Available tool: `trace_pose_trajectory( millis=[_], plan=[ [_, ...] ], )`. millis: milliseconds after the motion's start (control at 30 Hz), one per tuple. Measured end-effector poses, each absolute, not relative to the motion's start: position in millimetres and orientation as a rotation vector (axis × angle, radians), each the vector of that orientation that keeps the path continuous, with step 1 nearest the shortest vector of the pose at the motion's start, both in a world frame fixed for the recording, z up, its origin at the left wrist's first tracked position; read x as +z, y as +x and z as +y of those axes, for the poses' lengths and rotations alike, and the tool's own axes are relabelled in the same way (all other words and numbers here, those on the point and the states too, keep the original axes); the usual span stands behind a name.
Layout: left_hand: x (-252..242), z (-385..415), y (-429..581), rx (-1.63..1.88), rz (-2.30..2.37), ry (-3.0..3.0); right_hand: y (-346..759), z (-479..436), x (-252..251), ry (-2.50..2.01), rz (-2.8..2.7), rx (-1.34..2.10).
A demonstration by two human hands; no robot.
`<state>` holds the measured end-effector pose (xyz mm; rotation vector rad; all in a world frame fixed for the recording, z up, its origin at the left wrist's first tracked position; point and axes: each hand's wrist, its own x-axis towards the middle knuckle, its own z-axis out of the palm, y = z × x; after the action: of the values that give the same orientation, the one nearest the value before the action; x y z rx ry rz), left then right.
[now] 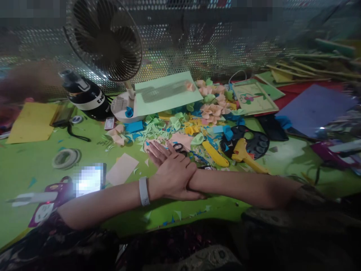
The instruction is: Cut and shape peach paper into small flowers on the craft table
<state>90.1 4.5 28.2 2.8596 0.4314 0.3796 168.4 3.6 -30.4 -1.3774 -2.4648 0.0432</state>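
My left hand (175,173), with a pale band on its wrist, lies across my right hand and wrist, its fingers closed round them. From beneath it, the fingers of my right hand (158,152) stretch out to the upper left, slightly spread; its palm is hidden. Black-handled scissors (179,148) rest just beyond the hands, beside peach paper (184,140). A yellow tool (216,153), perhaps a cutter, lies to the right of them. Farther right, a yellow glue gun (246,156) leans over a black palette (261,146). Left of my hands is a pale pink paper square (122,169).
Paper scraps (158,130) and folded peach paper flowers (216,107) cover the green table's (113,216) middle. A fan (107,41), a black bottle (88,99) and a light green sheet (166,94) stand or lie behind. Tape (67,158) and a lit phone (90,178) are left.
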Motion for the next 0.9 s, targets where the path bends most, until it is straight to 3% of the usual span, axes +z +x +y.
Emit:
trace_pose_trajectory(
  millis=[167,567,900],
  plan=[
    [31.4,7.7,89.7,0.262,0.438,2.822,170.4,7.8,-44.7,-1.342,-2.524,-0.160],
    [29.0,13.2,91.4,0.275,0.445,2.733,172.4,8.1,-52.5,-1.397,-2.509,-0.215],
    [30.2,14.9,90.7,0.291,0.497,2.688,172.6,11.7,-37.7,-1.453,-2.577,0.015]
  ],
)
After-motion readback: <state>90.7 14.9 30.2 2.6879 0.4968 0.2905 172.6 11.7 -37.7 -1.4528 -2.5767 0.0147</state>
